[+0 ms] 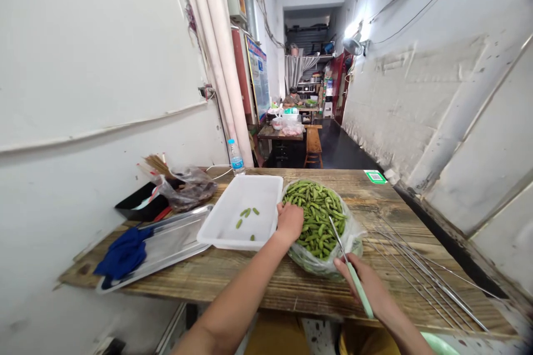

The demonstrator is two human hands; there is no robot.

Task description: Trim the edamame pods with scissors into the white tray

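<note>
Soybean pods (pixel 318 199), green and heaped high, fill a clear plastic bag (pixel 353 238) on the wooden table. My left hand (pixel 290 222) is at the left edge of the heap, beside the tray rim. Its fingers are curled and what they pinch is hidden. In my right hand (pixel 366 280) is a pair of scissors (pixel 358 285) with a pale green handle, the metal blades pointing forward over the pods. A white plastic tray (pixel 225 216) stands left of the bag, with several loose pods (pixel 245 212) on its bottom.
Metal skewers (pixel 428 266) lie at the right. A metal tray (pixel 179 241) with a blue cloth (pixel 125 252) is at the left, near a black box (pixel 133 202) and a plastic bag (pixel 194 186). A water bottle (pixel 236 160) stands behind. A person (pixel 292 97) sits far back.
</note>
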